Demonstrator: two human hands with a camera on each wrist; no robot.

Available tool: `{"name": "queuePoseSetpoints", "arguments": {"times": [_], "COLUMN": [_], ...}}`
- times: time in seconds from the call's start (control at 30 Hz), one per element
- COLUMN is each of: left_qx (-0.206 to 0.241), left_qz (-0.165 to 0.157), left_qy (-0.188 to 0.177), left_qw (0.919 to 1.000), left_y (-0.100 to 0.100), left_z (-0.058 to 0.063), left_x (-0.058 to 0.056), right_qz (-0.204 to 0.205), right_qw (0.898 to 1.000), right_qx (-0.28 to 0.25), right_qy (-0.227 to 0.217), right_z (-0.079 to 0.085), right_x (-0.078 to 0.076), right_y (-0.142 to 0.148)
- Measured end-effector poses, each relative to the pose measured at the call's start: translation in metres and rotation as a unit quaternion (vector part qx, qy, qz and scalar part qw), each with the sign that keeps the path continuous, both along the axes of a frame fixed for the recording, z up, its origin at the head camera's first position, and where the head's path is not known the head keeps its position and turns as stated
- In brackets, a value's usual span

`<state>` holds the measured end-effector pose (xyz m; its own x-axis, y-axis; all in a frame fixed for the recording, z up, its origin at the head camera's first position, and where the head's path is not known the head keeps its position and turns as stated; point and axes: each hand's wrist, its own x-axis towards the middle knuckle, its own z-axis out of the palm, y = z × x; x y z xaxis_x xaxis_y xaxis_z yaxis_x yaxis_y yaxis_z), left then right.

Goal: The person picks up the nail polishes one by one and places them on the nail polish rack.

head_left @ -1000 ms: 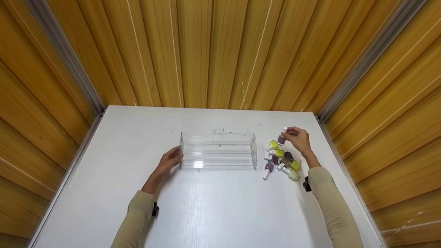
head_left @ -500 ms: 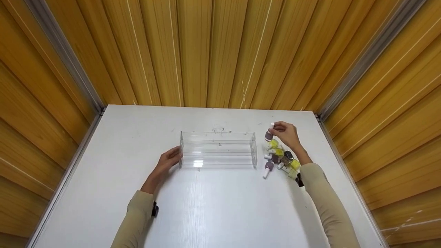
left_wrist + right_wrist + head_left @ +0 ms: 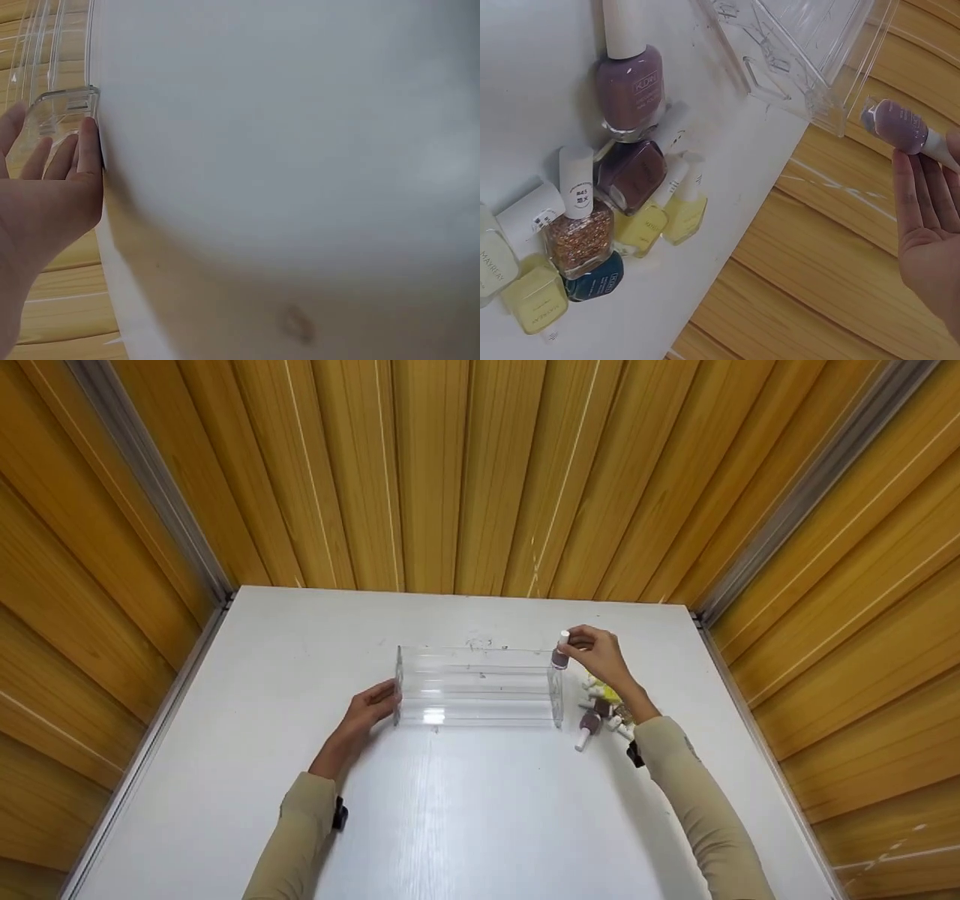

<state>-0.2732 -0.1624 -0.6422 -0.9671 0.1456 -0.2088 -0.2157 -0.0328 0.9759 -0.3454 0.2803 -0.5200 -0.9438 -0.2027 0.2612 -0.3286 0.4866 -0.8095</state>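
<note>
A clear acrylic tiered rack (image 3: pixel 474 669) stands on the white table. My left hand (image 3: pixel 366 711) is at its left end; in the left wrist view the fingers lie straight against the end panel (image 3: pixel 67 96). Thumb and fingers of my right hand (image 3: pixel 601 657) pinch a mauve nail polish bottle (image 3: pixel 900 127) by its white cap. In the head view that bottle overlaps the rack's back right corner, cap up. Right of the rack lies a heap of nail polish bottles: a mauve one (image 3: pixel 632 90), a dark plum one (image 3: pixel 634 178), a copper glitter one (image 3: pixel 581 240) and several others.
Yellow bottles (image 3: pixel 536 296) and a dark teal one (image 3: pixel 594 279) lie close together in the heap, partly hidden by my right forearm in the head view. Wood-patterned walls (image 3: pixel 427 472) rise behind the table (image 3: pixel 465 810) and on both sides.
My right hand has carried the mauve nail polish bottle leftward from above the heap to the rack's right end. My left hand stays at the rack's left end.
</note>
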Motion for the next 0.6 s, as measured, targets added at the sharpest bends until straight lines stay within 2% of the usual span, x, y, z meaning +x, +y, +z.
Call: {"name": "queuePoseSetpoints", "arguments": {"times": [0.4, 0.6], "left_qx": [-0.004, -0.019], "left_qz": [0.002, -0.004], "left_qy": [-0.006, -0.015], "left_qw": [1.0, 0.9997], "left_y": [-0.002, -0.002], "left_z": [0.002, 0.002], "left_x": [-0.001, -0.001], "right_qz": [0.026, 0.041], "right_qw": [0.999, 0.999], "right_qx": [0.016, 0.007], "right_qy": [0.016, -0.005], "right_z": [0.006, 0.024], "right_x": [-0.002, 0.015], "right_y": [-0.037, -0.06]}}
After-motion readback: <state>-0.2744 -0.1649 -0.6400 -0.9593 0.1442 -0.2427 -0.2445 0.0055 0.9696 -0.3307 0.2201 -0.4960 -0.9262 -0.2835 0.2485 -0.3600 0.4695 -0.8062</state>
